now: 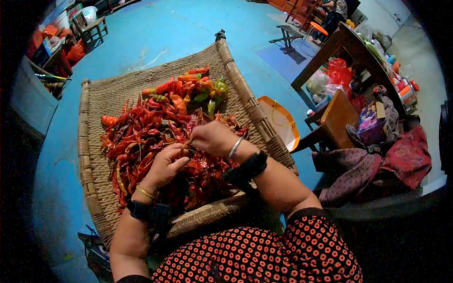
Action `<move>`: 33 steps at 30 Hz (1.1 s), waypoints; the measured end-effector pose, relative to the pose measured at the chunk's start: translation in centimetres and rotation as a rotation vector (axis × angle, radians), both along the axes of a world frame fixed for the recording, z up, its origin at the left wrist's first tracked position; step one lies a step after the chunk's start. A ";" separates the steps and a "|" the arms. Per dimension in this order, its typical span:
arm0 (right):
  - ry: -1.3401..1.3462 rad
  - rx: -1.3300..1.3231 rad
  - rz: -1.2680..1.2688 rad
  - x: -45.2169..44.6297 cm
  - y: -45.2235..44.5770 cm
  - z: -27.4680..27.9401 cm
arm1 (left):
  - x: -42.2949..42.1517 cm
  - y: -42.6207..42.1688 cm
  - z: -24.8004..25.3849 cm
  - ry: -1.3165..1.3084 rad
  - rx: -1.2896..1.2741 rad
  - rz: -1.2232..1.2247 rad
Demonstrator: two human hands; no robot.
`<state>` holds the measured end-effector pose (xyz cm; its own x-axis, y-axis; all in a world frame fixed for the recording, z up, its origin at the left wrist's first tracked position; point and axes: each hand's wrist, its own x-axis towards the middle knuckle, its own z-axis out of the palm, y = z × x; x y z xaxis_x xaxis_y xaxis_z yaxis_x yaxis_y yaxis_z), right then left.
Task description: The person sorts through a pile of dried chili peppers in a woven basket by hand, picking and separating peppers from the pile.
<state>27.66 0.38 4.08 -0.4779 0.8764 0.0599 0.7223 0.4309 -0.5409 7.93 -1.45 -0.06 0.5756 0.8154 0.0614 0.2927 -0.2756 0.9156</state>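
Note:
A heap of dried red chili peppers (146,127) covers the middle of a woven rope tray (96,165) with a rolled rim. Fresher orange, red and green peppers (200,87) lie at its far side. My left hand (163,165) is low over the heap, thumb and fingers drawn together at a small brownish chili pepper (187,147). My right hand (214,137) pinches the same piece from the right, knuckles up. The fingers partly hide it, so its full shape is unclear.
Right of the tray stands an orange-rimmed container (283,122). Beyond it are a wooden table (342,40) with bags beneath and a bundle of cloth (349,174). A small stool (288,37) and a seated person (332,16) are farther back on the blue floor (155,28).

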 end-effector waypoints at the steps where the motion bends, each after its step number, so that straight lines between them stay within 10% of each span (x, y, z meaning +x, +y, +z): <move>1: 0.114 0.081 -0.048 1.1 0.3 0.3 | -0.2 0.4 -0.8 0.010 0.197 0.014; 5: 0.250 0.234 -0.509 6.1 0.5 5.1 | -0.2 0.5 -1.0 -0.054 0.243 0.042; 8: -0.122 0.373 -0.901 11.0 1.1 4.7 | -0.1 -0.2 0.5 0.098 -0.039 0.015; 11: -0.342 0.363 -1.122 13.7 1.2 3.2 | -0.4 0.0 -0.5 0.129 0.226 -0.016; 16: 0.059 0.350 -0.597 10.4 2.0 2.1 | -1.1 0.3 -1.4 0.198 0.305 -0.063; 21: -0.239 -0.051 0.138 3.6 0.9 -1.3 | -1.3 0.2 -0.9 0.239 0.263 -0.103; 29: -0.714 -0.253 0.108 -0.1 0.0 -2.2 | -1.4 -0.1 -0.3 0.330 0.226 -0.278; 33: -0.333 -0.159 0.071 1.4 0.7 -1.7 | -1.7 0.5 -1.4 0.332 0.301 -0.254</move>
